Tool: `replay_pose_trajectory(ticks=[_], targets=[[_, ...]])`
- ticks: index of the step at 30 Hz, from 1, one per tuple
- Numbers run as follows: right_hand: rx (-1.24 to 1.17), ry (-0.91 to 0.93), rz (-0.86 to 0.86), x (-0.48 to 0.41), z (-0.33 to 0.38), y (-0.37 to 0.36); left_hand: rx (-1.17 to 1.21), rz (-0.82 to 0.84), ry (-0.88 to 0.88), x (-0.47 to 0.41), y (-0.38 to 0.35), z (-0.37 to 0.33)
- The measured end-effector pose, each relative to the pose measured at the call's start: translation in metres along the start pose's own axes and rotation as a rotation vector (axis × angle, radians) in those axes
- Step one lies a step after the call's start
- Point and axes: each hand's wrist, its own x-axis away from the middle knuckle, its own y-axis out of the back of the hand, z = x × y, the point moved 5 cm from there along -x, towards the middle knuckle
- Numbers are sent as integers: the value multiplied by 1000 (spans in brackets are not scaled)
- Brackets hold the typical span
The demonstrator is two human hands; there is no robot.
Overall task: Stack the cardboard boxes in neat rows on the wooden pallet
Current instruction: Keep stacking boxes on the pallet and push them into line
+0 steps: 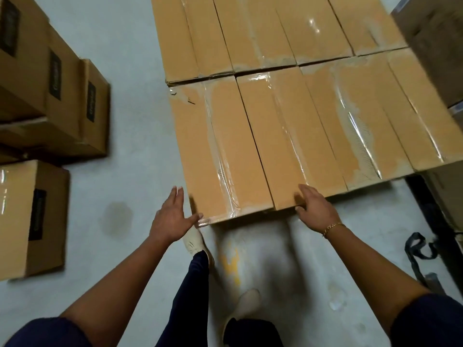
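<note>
Head view: left hand (172, 217) spread, thumb touching near-left box (220, 151) corner; right hand (316, 209) flat on neighbouring box (288, 136) edge.

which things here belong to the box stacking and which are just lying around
Job: stacked rows of taped boxes; left hand and right hand touching the front row's near edge; waiting boxes off to the left.
Lying about: dark strap; floor stain.
</note>
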Motion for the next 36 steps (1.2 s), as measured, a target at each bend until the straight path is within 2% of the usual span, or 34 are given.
replay_pose_trajectory(ticks=[8,14,24,31,36], targets=[[17,76,-36,92,29,42,-70,-161,-105,82,57,-41],[40,206,-85,148,70,81,0,-309,-148,153,103,-65],[53,333,-151,190,160,123,79,-448,-124,229,181,-21],[52,331,-168,181,217,109,84,-420,-138,227,210,20],[0,217,-136,183,208,81,20,-323,-196,200,202,32]])
